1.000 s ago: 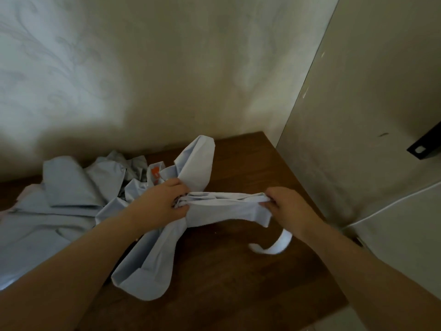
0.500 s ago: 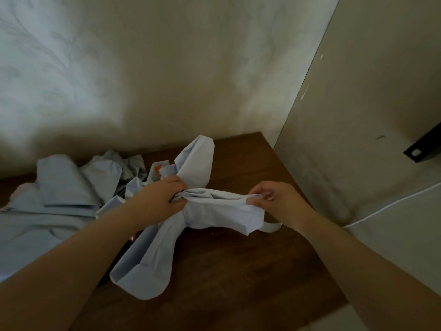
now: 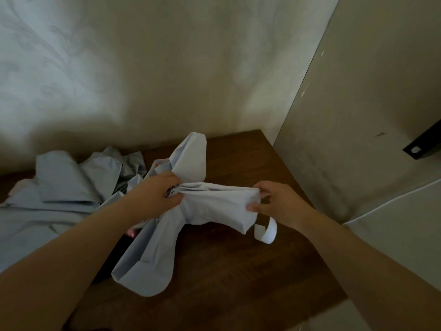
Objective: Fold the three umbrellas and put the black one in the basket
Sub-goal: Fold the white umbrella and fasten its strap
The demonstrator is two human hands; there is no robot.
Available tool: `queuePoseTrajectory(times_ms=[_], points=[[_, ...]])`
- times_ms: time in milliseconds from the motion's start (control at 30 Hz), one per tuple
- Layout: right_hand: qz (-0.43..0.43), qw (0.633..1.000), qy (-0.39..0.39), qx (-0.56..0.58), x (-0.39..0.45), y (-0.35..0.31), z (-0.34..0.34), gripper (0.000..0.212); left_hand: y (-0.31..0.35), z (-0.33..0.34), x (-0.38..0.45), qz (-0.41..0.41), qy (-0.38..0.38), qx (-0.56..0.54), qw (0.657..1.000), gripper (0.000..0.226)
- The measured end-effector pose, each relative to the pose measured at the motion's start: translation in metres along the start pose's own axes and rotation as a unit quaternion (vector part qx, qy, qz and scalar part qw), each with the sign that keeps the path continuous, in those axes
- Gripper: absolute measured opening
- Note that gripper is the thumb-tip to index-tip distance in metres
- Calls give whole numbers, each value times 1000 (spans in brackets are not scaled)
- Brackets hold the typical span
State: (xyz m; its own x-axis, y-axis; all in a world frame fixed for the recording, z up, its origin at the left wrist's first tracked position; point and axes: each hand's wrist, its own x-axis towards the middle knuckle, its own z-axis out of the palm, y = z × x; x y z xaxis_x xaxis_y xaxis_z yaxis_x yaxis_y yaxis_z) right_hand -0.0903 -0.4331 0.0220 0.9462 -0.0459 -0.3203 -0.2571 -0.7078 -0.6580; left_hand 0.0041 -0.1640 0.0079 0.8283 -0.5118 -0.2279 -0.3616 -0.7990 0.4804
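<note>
left hand (image 3: 155,195): grips umbrella (image 3: 214,206) at frame centre | right hand (image 3: 279,204): pinches its canopy edge | writing: none legible

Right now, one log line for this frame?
step: folding light blue umbrella | left hand: grips bunched canopy | right hand: pinches canopy end | strap: hangs loose | black umbrella, basket: unseen

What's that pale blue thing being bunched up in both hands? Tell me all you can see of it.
The pale blue umbrella is thin, matte fabric, partly gathered into a crumpled bundle. The left hand grips its bunched middle; the right hand pinches one end. Loose flaps stick up behind and trail down onto the wooden table. A pale strap curls below the right end.
</note>
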Motion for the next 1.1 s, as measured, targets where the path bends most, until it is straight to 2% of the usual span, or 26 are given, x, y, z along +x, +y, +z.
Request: queuePoseTrajectory(times_ms=[33,100,167,267,467,633,733,800,867,933,967,1033,1100], points=[[-13,1000,16,12,0,-1,0,26,-1,0,0,2,3,-1,1000,5],[-53,995,72,36,-3,-4,-2,28,-3,-2,1,6,5,3,1000,20],[-96,990,98,14,-5,-6,-8,35,-4,-3,0,4,7,7,1000,24],[-131,988,62,-59,-6,-7,-13,27,-7,-3,0,-3,1,7,1000,25],[-175,978,56,-98,-2,-5,-15,18,-8,-2,0,-5,6,15,1000,26],[-143,976,-16,-166,-4,-9,-18,16,-5,-7,-1,3,1,43,999,30],[-101,950,-51,-292,3,-16,-18,19,-1,-6,-1,2,-9,61,998,31],[-69,938,-52,-336,5,-19,-13,19,2,-3,0,3,-1,63,998,29],[-79,959,-31,-269,4,-18,-7,18,2,-1,2,0,8,55,998,25],[-89,980,-31,-174,-1,-17,0,28,0,-2,1,-1,19,55,998,26],[-92,979,-52,-174,-3,-17,4,34,-1,-2,1,0,22,55,998,26],[-100,962,-84,-242,-1,-13,9,28,-3,-3,0,0,18,56,998,24],[-86,946,-77,-301,-1,-14,3,26,-2,-4,0,-1,-5,63,998,25]])
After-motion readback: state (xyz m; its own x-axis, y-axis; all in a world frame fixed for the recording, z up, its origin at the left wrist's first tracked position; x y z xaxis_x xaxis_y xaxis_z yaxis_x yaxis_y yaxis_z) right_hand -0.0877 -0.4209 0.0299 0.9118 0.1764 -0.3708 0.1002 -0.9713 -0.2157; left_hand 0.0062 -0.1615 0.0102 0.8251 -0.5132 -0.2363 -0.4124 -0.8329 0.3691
